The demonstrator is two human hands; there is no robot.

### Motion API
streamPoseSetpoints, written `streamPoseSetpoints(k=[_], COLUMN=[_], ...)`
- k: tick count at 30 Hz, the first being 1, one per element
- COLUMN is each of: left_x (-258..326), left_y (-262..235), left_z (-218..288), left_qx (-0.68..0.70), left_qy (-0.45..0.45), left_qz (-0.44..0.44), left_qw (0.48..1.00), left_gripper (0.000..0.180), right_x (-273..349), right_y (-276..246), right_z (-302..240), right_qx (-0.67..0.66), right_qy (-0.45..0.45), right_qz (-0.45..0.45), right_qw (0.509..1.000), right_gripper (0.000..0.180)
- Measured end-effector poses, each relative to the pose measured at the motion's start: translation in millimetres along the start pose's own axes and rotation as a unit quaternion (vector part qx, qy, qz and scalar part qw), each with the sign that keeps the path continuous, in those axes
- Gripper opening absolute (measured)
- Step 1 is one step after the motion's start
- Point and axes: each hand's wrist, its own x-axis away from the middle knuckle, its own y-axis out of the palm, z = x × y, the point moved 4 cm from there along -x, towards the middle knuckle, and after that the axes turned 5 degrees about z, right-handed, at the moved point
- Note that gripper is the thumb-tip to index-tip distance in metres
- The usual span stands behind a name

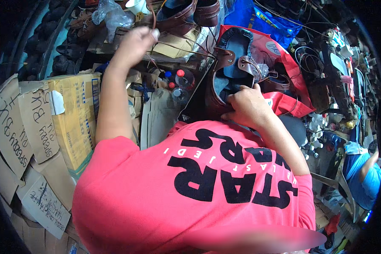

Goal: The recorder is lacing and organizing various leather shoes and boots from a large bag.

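An unfinished brown leather lace-up shoe [218,94] lies in front of my chest, its dark toe pointing away. My right hand [249,105] grips the rim of its opening near the heel, thumb outside and fingers reaching in. Up and to the left, my left hand [136,45] is raised, its fingers closed at a thin brown leather lace [153,17]. That hand is slightly blurred. Several lace strands run between it and the shoe. More brown shoes [178,21] sit on the bench just beyond my left hand.
A red plastic bag [298,82] with another brown shoe lies right of the shoe; a blue bag [262,21] is behind. Bottles [183,80] stand between my arms. Cardboard boxes [74,122] crowd the left. A person in a blue shirt [360,178] is at far right.
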Motion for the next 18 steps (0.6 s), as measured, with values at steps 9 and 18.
streamPoseSetpoints(k=[9, 18], left_x=[95.1, 88.9], left_y=[164.6, 168.9], left_z=[13.7, -25.5], left_qx=[-0.210, -0.360], left_qy=[0.262, 0.236], left_qz=[-0.154, -0.334], left_qw=[0.929, 0.838], left_gripper=[0.052, 0.044], right_x=[13.9, 14.3], right_y=[-10.6, 23.1], right_z=[-2.4, 64.6], right_qx=[-0.166, -0.435], right_qy=[-0.124, 0.086], right_qz=[0.242, 0.357], right_qw=[0.948, 0.822], right_gripper=[0.028, 0.015])
